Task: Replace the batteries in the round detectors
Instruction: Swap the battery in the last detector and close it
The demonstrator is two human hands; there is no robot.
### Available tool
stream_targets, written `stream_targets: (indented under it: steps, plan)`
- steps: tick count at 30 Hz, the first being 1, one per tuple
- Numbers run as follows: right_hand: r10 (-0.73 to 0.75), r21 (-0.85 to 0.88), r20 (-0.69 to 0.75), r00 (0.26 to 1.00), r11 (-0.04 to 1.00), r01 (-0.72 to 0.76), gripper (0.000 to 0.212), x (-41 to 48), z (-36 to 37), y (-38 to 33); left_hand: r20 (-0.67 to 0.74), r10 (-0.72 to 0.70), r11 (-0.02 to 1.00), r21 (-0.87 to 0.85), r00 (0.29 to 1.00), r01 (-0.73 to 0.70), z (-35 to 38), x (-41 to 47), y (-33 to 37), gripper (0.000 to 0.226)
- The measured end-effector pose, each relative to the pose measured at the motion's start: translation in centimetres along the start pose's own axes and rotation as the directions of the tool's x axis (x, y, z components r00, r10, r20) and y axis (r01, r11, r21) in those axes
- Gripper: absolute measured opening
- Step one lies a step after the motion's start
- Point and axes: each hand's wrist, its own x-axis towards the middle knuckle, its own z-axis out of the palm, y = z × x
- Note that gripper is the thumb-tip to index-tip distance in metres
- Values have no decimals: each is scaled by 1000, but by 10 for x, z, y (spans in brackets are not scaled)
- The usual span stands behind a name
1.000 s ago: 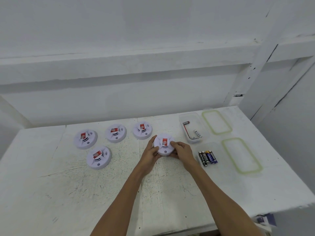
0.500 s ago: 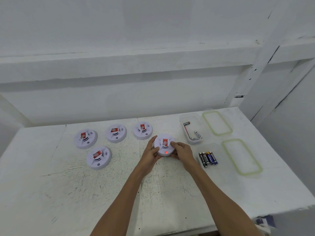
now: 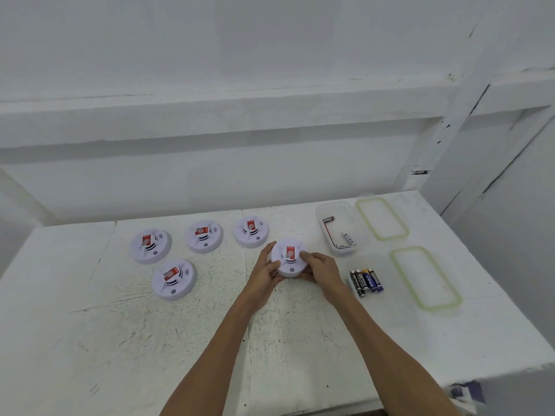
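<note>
Left hand and right hand grip the detector, hiding its sides.

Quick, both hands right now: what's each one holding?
Left hand: grips the round detector, left edge.
Right hand: grips the same detector, right edge.

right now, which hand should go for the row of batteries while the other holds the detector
Probably the right hand: the batteries lie just to its right, while the left hand grips the detector on the far side.
</note>
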Motion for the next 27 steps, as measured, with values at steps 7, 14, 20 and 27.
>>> stream_targets:
  steps: [7, 14, 20, 27]
  plan:
    - [-7, 3, 13, 1000, 1000, 7, 25, -1, 0, -1, -6, 12, 999, 38, 1000, -12, 0, -1, -1, 43]
    - [-17, -12, 20, 1000, 1000, 17, 25, -1, -1, -1, -11, 14, 999, 35, 1000, -13, -3, 3, -4, 45]
    - [-17, 7, 26, 1000, 1000, 17, 25, 0, -1, 0, -2, 13, 999, 35, 1000, -13, -3, 3, -3, 46]
    - [-17, 11, 24, 1000, 1000, 17, 26, 0, -1, 0, 0, 4, 1000, 22, 1000, -4, -4, 3, -4, 47]
